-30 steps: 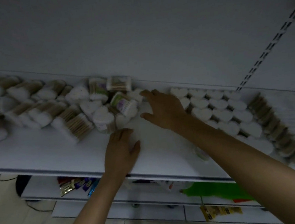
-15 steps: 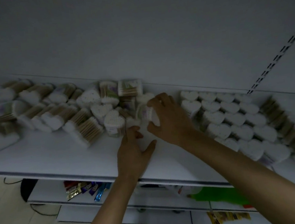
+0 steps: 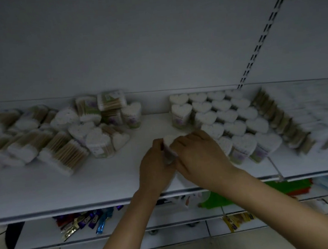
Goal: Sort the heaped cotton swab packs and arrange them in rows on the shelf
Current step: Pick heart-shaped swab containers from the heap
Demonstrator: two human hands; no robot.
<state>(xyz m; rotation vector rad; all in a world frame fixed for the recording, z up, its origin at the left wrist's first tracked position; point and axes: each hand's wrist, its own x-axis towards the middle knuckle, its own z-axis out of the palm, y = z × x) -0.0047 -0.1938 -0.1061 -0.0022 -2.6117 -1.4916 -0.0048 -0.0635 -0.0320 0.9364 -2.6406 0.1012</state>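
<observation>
A heart-shaped cotton swab pack (image 3: pixel 168 143) is held between my left hand (image 3: pixel 155 170) and my right hand (image 3: pixel 198 157), just above the white shelf (image 3: pixel 104 181), at its middle. Both hands close around the pack and hide most of it. Left of the hands lies a loose heap of swab packs (image 3: pixel 92 126), some heart-shaped, some rectangular with wooden sticks. To the right, heart-shaped packs stand in tidy rows (image 3: pixel 230 116), next to my right hand.
Rows of flat wooden-stick swab packs (image 3: pixel 277 118) stand at the far right. More stick packs (image 3: pixel 21 140) lie at the left. The shelf's front edge (image 3: pixel 67 210) runs below my wrists. Lower shelves hold coloured wrappers (image 3: pixel 84 220) and a green item (image 3: pixel 219 200).
My right hand took a heart-shaped pack from the heap and drew it forward and right. My left hand came up to join it, and both now hold the pack near the rows.
</observation>
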